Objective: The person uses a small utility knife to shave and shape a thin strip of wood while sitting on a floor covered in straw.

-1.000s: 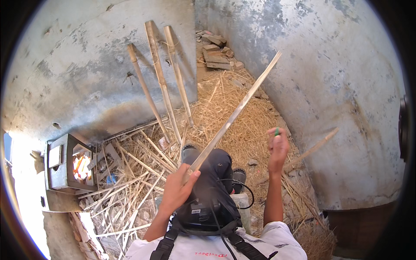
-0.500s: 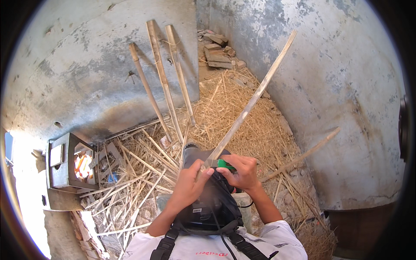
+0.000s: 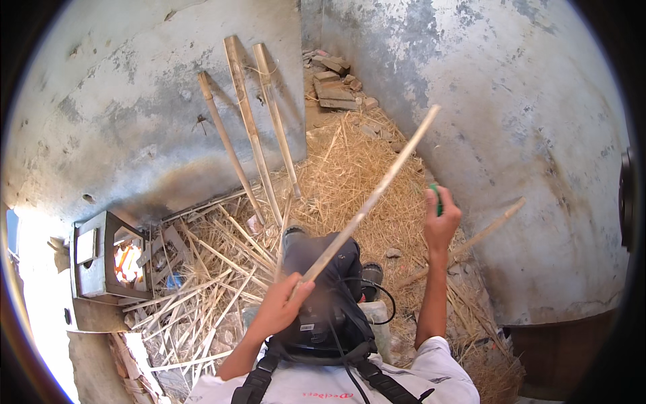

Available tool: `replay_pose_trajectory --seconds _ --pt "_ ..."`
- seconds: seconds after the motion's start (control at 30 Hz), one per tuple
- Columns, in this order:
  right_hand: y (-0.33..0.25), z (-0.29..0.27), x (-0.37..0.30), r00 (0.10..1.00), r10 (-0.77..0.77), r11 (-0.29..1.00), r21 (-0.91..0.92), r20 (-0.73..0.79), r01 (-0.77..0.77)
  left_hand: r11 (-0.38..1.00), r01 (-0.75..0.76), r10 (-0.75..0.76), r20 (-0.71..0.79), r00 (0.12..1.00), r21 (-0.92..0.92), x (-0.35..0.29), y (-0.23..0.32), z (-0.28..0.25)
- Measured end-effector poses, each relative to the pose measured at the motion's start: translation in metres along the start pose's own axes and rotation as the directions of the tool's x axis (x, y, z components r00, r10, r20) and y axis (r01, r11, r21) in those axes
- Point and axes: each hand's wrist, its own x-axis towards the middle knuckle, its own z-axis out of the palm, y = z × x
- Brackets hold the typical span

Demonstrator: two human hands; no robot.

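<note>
My left hand (image 3: 281,301) is closed around the lower end of a long pale bamboo strip (image 3: 367,205), which slants up and away to the right. My right hand (image 3: 442,219) is raised off to the right, apart from the strip, its fingers wrapped round a green-handled knife (image 3: 439,200). Most of the knife is hidden by the fingers, and its blade is hard to make out. Below the strip lie my dark-clothed legs and a black bag (image 3: 323,330) strapped at my front.
Three bamboo poles (image 3: 250,128) lean on the left wall. Straw shavings (image 3: 356,168) cover the floor, with split strips (image 3: 202,303) heaped at left beside a box-like metal frame (image 3: 101,256). Bricks (image 3: 335,91) lie in the far corner; another stick (image 3: 491,229) leans at right.
My right hand has swung away from the strip, up and to the right, with the knife. The strip's far end has dropped nearer, and my left hand has shifted slightly down.
</note>
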Motion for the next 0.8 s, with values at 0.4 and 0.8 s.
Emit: replay_pose_trajectory --seconds 0.4,0.8 --pt "-0.050 0.017 -0.053 0.819 0.143 0.690 0.538 0.556 -0.485 0.996 -0.015 0.015 0.006 1.000 0.091 0.010 0.007 -0.006" --pt "-0.079 0.024 -0.036 0.879 0.127 0.704 0.582 0.460 -0.407 0.998 -0.030 0.034 0.055 0.998 -0.062 0.020 0.022 -0.008"
